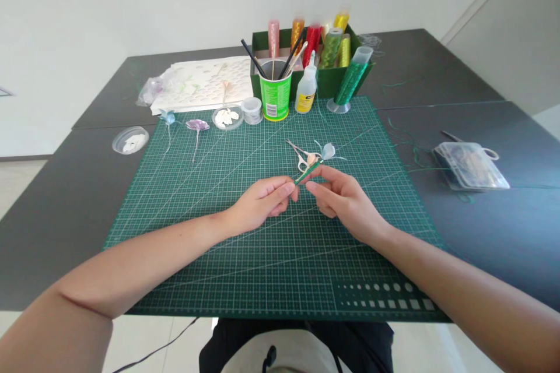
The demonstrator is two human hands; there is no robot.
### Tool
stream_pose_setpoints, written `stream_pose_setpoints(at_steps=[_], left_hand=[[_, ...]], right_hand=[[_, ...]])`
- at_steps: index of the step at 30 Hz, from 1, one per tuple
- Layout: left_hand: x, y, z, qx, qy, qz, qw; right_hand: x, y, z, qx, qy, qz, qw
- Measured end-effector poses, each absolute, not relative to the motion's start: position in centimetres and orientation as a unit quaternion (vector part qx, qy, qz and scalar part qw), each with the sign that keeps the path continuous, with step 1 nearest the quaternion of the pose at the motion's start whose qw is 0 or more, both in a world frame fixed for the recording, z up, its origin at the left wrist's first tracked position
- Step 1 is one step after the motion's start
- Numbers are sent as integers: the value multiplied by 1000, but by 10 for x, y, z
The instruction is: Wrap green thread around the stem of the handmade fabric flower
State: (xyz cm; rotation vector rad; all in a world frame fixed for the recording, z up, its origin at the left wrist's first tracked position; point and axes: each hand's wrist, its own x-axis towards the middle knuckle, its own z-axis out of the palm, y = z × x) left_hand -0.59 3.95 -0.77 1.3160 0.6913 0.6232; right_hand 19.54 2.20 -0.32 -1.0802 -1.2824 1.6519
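Note:
A small artificial flower with pale blue petals (328, 151) tops a stem wrapped in green thread (307, 172), held tilted above the cutting mat (210, 268). My left hand (265, 201) is closed, pinching the stem's lower end between thumb and fingers. Beside it, my right hand (343, 201) is curled, its forefinger against the upper stem and its thumb just below; whether a thread runs between those fingertips is too fine to make out. Just behind the stem lie small scissors with white handles (301, 164), partly hidden by the flower and fingers.
Behind stand a green cup of tools (275, 99), a glue bottle (305, 93), a green thread spool (352, 78) and a box of spools (258, 41). Two flowers, blue (167, 117) and purple (198, 125), lie left, near petal dishes (130, 140). A clear case (472, 166) sits right.

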Motion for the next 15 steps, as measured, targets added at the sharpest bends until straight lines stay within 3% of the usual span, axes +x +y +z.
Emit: stream_pose_setpoints(at_steps=[7, 15], left_hand=[[-4, 39, -6, 596, 349, 297, 659], [-8, 42, -1, 660, 368, 196, 626]], right_hand=[[202, 17, 0, -460, -704, 409, 354], [217, 8, 31, -381, -742, 403, 376]])
